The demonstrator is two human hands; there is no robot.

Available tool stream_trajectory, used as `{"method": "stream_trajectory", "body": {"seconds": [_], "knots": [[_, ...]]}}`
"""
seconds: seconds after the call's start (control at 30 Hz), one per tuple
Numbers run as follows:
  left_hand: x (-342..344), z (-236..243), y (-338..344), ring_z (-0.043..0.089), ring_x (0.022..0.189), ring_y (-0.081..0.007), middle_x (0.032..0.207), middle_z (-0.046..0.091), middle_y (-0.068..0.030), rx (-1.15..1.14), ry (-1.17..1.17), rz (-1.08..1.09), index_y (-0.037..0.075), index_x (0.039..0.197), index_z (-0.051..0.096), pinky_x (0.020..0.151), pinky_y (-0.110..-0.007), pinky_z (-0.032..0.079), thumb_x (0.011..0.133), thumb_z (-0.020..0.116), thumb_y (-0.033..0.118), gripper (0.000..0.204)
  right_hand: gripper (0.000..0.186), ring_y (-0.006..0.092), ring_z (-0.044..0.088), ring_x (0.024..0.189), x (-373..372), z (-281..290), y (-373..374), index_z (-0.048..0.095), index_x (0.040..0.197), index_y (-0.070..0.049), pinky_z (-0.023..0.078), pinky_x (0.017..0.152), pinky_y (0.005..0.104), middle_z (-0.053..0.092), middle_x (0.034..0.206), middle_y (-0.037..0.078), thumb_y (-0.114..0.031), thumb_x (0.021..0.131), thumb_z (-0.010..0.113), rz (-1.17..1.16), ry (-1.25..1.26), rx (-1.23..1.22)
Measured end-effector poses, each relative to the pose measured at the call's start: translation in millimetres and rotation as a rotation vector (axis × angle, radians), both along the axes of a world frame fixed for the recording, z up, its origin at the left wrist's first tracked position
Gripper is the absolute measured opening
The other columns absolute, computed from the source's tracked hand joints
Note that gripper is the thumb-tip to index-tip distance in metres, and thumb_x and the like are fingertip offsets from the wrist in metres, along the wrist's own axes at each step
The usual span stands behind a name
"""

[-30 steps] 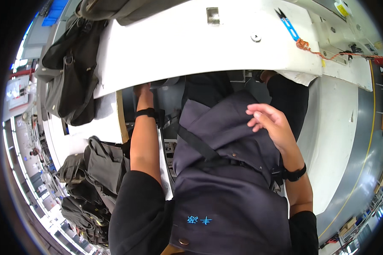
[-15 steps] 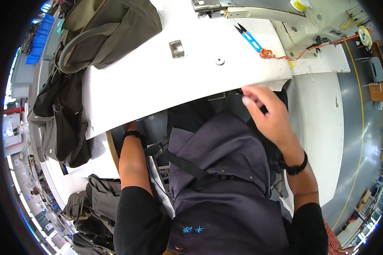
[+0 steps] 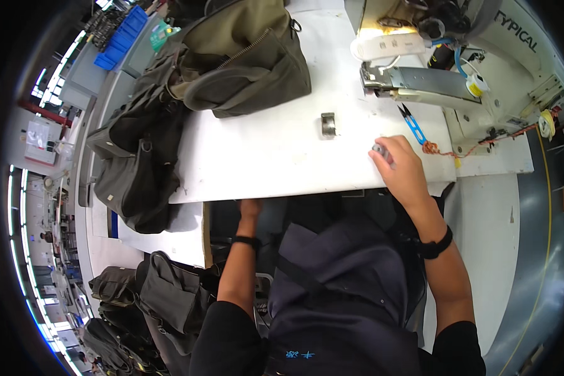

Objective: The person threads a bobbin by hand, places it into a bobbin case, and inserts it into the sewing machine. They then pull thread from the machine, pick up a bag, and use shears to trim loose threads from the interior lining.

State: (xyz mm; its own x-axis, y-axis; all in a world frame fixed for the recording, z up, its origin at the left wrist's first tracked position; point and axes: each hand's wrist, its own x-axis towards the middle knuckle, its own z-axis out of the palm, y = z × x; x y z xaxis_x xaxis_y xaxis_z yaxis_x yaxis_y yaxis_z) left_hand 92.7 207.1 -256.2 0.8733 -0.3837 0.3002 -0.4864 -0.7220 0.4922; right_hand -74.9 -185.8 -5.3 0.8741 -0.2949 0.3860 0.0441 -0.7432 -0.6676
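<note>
My right hand (image 3: 400,164) is closed on a small round grey metal piece (image 3: 378,150), just over the white tabletop (image 3: 276,160). Near it are a small square metal-lined cutout (image 3: 328,125) in the top and blue thread snips (image 3: 412,124) tied with an orange cord (image 3: 438,149). My left hand (image 3: 250,207) reaches under the front edge of the tabletop; its fingers are hidden. A dark apron (image 3: 341,269) covers my front.
A sewing machine (image 3: 457,69) stands at the upper right. Olive bags (image 3: 241,69) lie along the table's left side, with more bags (image 3: 169,294) piled at lower left. Blue bins (image 3: 119,37) are farther off. A grey aisle (image 3: 526,263) runs along the right.
My right hand has moved from above my lap up onto the tabletop and closed round the small metal piece. The view has tilted up, showing more of the machine and bags.
</note>
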Motion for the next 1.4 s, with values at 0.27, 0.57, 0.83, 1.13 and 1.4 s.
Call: {"method": "stream_trajectory", "body": {"seconds": [0.27,0.57,0.83,1.13,1.4], "knots": [[-142.0,242.7,-72.2,0.070,0.091,-0.0244,0.109,0.068,-0.0159,-0.178,0.525,-0.284,0.000,0.117,0.067,0.075,-0.032,0.057,0.091,0.069,0.009,0.028,0.029,0.0163,0.064,0.092,-62.7,5.7,31.9,0.061,0.122,0.005,0.053,0.078,0.0289,0.065,0.108,0.010,-0.012,0.099,0.061,0.133,0.170,1.465],[-157.0,280.0,-185.8,0.067,0.088,-0.0266,0.116,0.064,-0.0147,-0.331,0.381,-0.550,0.002,0.120,0.065,0.074,-0.032,0.056,0.094,0.066,0.009,0.027,0.031,0.0219,0.065,0.110,-99.4,-14.5,62.4,0.055,0.130,0.003,0.054,0.095,0.0385,0.064,0.118,0.013,-0.010,0.101,0.056,0.175,0.154,1.561],[-167.1,274.6,-197.5,0.067,0.093,-0.0296,0.110,0.065,-0.0119,-0.195,0.115,-0.685,0.005,0.116,0.068,0.077,-0.037,0.056,0.085,0.071,0.007,0.031,0.026,0.0194,0.062,0.109,-111.2,-19.2,46.9,0.056,0.125,0.000,0.050,0.100,0.0378,0.063,0.117,0.010,-0.011,0.102,0.051,0.150,0.134,1.736],[-171.8,271.0,-212.6,0.065,0.095,-0.0297,0.103,0.067,-0.0102,-0.227,-0.149,-0.677,0.003,0.109,0.065,0.085,-0.039,0.054,0.075,0.075,0.004,0.035,0.024,0.0177,0.061,0.104,-107.0,-17.2,49.0,0.057,0.122,-0.002,0.049,0.096,0.0350,0.063,0.114,0.008,-0.015,0.104,0.050,0.066,-0.016,1.858],[-169.0,277.4,-220.1,0.066,0.098,-0.0304,0.108,0.067,-0.0121,-0.218,-0.158,-0.710,0.003,0.117,0.059,0.085,-0.039,0.053,0.075,0.074,0.004,0.044,0.026,0.0179,0.064,0.102,-107.3,-12.9,47.3,0.058,0.122,0.000,0.052,0.092,0.0349,0.064,0.113,0.008,-0.018,0.105,0.050,0.055,0.004,1.759]]}}
